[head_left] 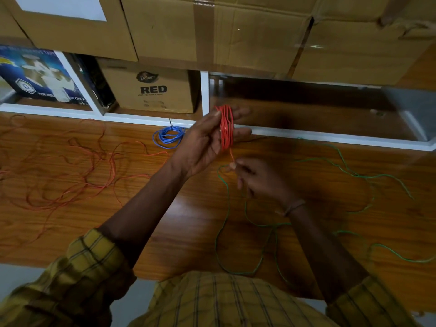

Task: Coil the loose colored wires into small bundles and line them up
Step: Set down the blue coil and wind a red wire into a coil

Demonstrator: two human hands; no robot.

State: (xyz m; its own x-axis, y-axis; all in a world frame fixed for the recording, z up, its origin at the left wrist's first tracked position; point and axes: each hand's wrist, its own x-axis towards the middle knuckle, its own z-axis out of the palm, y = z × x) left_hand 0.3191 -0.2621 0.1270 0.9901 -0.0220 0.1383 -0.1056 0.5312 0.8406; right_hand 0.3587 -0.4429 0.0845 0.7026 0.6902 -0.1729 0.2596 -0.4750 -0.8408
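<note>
**Supervisor:** Report the state of the hands.

**Operator:** I see the left hand [207, 140] raised above the bench [188, 220], fingers extended, with the red wire coil [227, 128] wrapped around them and the thumb resting against its near side. The right hand [257, 178] sits just below it, thumb and forefinger pinching the coil's free tail.

**Supervisor:** The other wires?

**Operator:** I note a coiled blue wire bundle [168, 136] on the bench just left of the left hand, against the white shelf edge [141, 119]. Loose red wire [70, 175] sprawls well out to the left. Loose green wire [354, 173] trails under and to the right of the right hand.
</note>
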